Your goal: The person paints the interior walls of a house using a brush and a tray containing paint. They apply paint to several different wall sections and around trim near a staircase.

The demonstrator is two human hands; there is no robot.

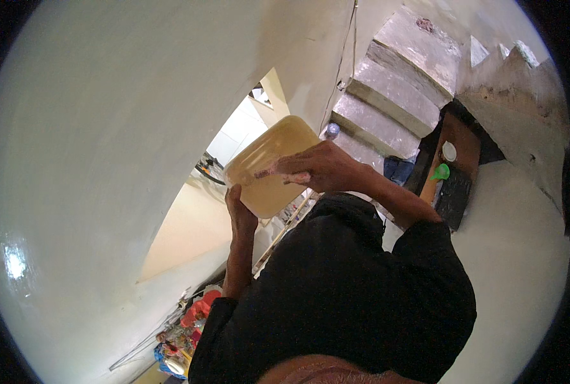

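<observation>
A tan, rounded rectangular plastic container [259, 150] is held up tilted in front of me; whether it is a tub or a tray I cannot tell. My left hand [241, 211] grips its lower left edge, thumb up along the side. Over its face lies my right hand [326, 168], reaching in from the right with fingers stretched out and apart. The fingertips look pinkish, perhaps coated with something. Whether they touch the surface is hard to tell. Nothing graspable shows in that hand.
Concrete steps [387, 83] rise at the upper right. Beside them a brown board or shelf [459, 144] carries a green scoop-like item [441, 171] and a white round item [449, 151]. A pale wall [105, 147] with an opening stands at left; piled colourful items [182, 336] lie lower left.
</observation>
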